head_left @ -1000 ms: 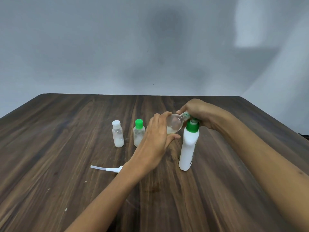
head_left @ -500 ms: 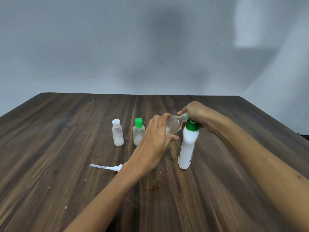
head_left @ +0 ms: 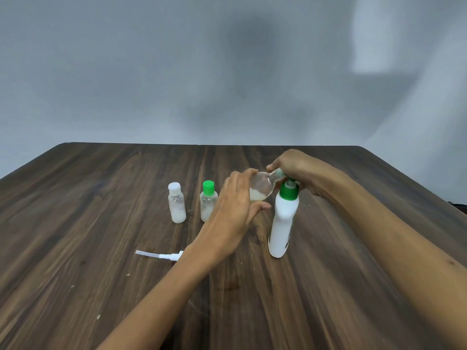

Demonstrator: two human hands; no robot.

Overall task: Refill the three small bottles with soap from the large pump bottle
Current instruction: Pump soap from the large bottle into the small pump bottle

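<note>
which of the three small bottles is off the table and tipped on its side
The round clear bottle, held sideways between both hands beside the large pump bottle. The white-capped bottle and green-capped bottle stand upright on the table.

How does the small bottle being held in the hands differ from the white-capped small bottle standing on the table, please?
The held bottle lies tilted on its side above the table, while the white-capped bottle stands upright on the table. The left hand grips the held bottle's body and the right hand pinches its neck end; nothing touches the white-capped bottle. The held bottle looks rounder, the white-capped one straighter. Both are clear, with a little whitish soap inside.
</note>
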